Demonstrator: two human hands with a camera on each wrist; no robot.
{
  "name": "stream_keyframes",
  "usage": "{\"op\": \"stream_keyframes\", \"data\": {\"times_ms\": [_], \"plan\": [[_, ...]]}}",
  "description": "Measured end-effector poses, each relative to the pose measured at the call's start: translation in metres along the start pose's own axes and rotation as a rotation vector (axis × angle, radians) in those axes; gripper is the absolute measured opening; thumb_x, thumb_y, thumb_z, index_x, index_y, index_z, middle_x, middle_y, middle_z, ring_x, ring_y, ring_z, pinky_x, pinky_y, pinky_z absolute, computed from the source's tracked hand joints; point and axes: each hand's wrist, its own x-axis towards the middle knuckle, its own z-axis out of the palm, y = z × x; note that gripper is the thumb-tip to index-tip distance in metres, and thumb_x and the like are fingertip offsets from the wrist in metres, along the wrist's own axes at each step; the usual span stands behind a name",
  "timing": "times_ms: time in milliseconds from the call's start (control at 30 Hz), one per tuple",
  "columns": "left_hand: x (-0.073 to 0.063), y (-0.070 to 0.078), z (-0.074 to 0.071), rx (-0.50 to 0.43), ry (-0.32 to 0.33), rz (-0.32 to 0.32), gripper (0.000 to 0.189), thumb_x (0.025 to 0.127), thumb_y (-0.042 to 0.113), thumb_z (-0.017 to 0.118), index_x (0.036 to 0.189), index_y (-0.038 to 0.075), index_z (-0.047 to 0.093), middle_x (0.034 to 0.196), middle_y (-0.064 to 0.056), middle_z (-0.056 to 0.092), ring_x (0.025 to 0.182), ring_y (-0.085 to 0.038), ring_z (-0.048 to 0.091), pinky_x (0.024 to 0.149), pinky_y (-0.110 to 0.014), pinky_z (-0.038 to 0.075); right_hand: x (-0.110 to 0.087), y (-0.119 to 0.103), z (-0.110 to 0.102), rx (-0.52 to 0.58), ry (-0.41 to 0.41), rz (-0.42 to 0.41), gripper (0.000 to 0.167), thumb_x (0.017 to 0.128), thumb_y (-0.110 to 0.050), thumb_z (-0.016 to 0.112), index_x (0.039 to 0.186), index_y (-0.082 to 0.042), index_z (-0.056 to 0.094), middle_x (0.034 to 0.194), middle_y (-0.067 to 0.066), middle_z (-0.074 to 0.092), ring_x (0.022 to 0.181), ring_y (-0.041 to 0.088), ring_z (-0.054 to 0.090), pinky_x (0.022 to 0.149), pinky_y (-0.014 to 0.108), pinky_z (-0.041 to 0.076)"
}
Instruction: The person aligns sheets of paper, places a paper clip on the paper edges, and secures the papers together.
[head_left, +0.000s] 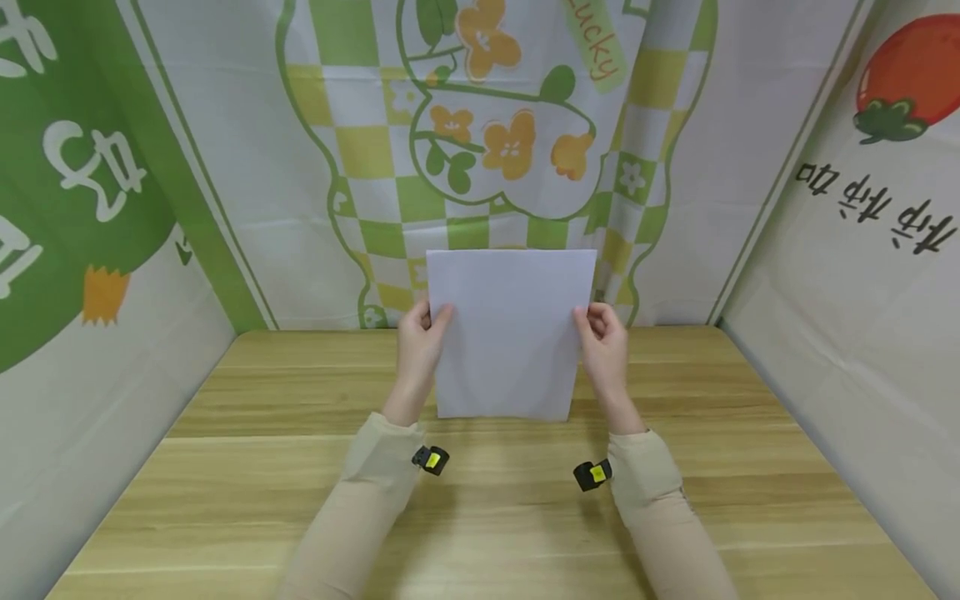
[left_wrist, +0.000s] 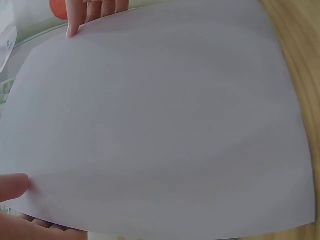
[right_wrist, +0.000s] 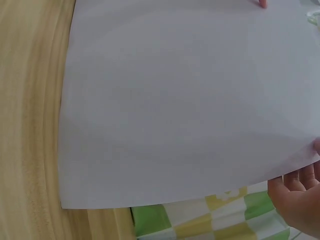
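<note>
Q. Where is the sheet of paper?

A. I record it raised over the table, towards the table's far edge and about midway between its sides. Its plain white face is turned to me. Whether the bottom edge touches the table, I cannot tell.

Q. State of the fingers, left side?

A. My left hand pinches the paper's left edge above mid-height, over the left part of the table. The thumb lies flat on the near face; the other fingers are bent behind the sheet, partly hidden.

Q. And the right?

A. My right hand pinches the opposite edge at much the same height, over the right part of the table. Thumb in front, fingers curled behind.

Q. Anything on the arms?

A. Two beige sleeves reach over the near part of the table. At each cuff's inner side, above the table, sits a small black fitting with a yellow patch.

Q. Surroundings?

A. Behind the table hangs a checked cloth printed with orange flowers. Left of the table, a green and white cloth bears white lettering; right of it, a pale cloth shows a red fruit.
</note>
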Motion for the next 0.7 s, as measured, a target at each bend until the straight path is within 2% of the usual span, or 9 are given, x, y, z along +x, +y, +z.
{"op": "stream_keyframes", "data": {"times_ms": [167,300,500,700], "plan": [[-0.004,-0.009,-0.001,0.033,-0.042,-0.028,0.031,0.093,0.009,0.057,0.121,-0.005,0.058,0.117,-0.024,0.062,0.104,-0.027,0.06,0.087,-0.036,0.047,-0.002,0.007,0.0,0.0,-0.021,-0.016,0.026,0.091,-0.011,0.062,0.108,0.007,0.056,0.103,0.023,0.064,0.08,0.002,0.06,0.072,0.014,0.048],[-0.006,-0.015,-0.002,0.046,-0.062,-0.029,0.032,0.093,0.008,0.057,0.122,-0.004,0.056,0.12,-0.023,0.061,0.109,-0.029,0.058,0.093,-0.041,0.046,-0.004,0.012,0.0,-0.007,-0.048,-0.026,0.025,0.09,-0.008,0.063,0.107,0.009,0.055,0.104,0.026,0.064,0.08,0.001,0.06,0.071,0.013,0.049],[-0.011,-0.022,-0.004,0.095,-0.081,-0.05,0.033,0.093,0.007,0.056,0.125,-0.003,0.055,0.119,-0.025,0.061,0.109,-0.033,0.059,0.093,-0.045,0.047,-0.009,0.023,0.0,-0.02,-0.088,0.016,0.026,0.09,-0.008,0.063,0.108,0.01,0.055,0.108,0.03,0.063,0.079,0.001,0.061,0.07,0.013,0.049],[-0.01,-0.02,-0.004,0.1,-0.078,-0.05,0.033,0.093,0.006,0.056,0.125,-0.002,0.055,0.119,-0.023,0.061,0.111,-0.032,0.058,0.094,-0.045,0.046,-0.01,0.023,0.002,-0.029,-0.086,0.001,0.024,0.091,-0.006,0.061,0.109,0.009,0.055,0.108,0.03,0.063,0.079,0.003,0.061,0.069,0.015,0.049]]}}
